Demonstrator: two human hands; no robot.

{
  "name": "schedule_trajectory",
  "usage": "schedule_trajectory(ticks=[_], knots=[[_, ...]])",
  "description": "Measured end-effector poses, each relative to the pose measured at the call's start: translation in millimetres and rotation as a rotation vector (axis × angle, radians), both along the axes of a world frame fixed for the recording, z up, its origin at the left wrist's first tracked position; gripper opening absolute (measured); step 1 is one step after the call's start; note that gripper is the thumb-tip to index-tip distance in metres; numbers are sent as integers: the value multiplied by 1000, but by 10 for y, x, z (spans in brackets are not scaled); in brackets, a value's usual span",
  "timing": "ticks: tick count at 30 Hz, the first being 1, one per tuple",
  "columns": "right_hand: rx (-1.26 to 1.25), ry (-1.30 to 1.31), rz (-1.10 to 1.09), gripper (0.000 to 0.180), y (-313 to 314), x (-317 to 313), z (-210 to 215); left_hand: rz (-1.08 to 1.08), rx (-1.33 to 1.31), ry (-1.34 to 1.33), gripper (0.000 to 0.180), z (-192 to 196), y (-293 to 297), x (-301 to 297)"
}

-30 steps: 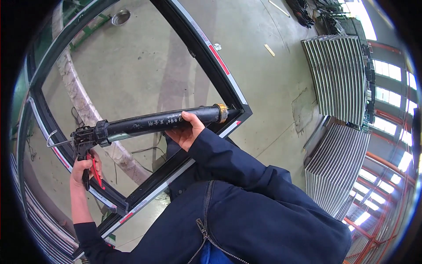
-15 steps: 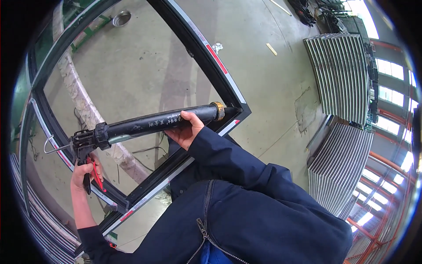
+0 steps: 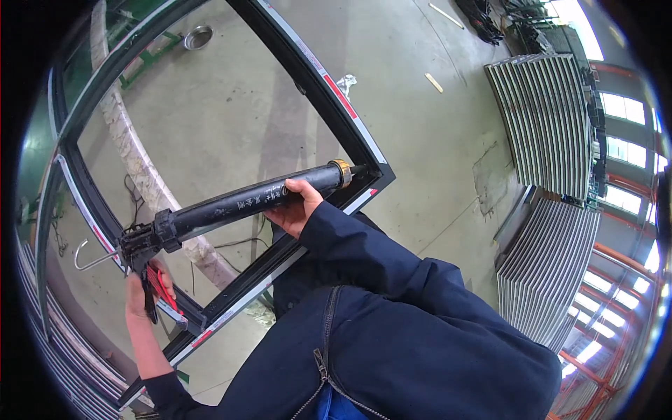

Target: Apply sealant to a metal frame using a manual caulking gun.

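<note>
1. Since the earlier frames, little has been shifted: the caulking gun (image 3: 245, 203) has been kept along the same slant, its nozzle still held at the corner of the dark window frame (image 3: 318, 73), and the left hand has stayed low at the trigger end.
2. The right hand (image 3: 294, 210) is wrapped round the black barrel from below, thumb on top, fingers closed about the tube near its brass-coloured front ring.
3. The right arm is bent at the elbow, its dark blue sleeve (image 3: 378, 259) running back towards the body.
4. The left hand (image 3: 143, 297) is held lower and further left, fingers closed on the red-and-black handle (image 3: 155, 287) at the rear of the gun; the forearm is bare and reaches up from the lower edge.
5. A hooked metal rod (image 3: 94, 257) is seen sticking out behind the gun.
6. The frame is seen above a grey concrete floor (image 3: 434, 140), with a metal bowl (image 3: 198, 37) lying far off and stacked ribbed panels (image 3: 546, 119) at the right.
</note>
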State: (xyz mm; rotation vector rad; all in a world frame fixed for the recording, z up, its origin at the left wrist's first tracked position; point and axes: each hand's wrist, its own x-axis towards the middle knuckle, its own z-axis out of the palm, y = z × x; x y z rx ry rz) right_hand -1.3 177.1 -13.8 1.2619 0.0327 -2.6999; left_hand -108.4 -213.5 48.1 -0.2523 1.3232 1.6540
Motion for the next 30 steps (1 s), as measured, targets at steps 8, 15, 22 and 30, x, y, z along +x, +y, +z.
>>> schedule_trajectory(ticks=[8, 15, 22, 30], knots=[[96, 80, 61, 28, -30, -30, 45, 299, 41, -38, 82, 214, -3, 547], [179, 175, 244, 33, -218, -544, 478, 336, 405, 163, 78, 574, -9, 1039], [273, 443, 406, 36, -330, -1909, 732, 625, 383, 139, 66, 613, 545, 1206], [621, 248, 367, 29, -164, -3532, 501, 859, 513, -44, 34, 147, 2101, 462]])
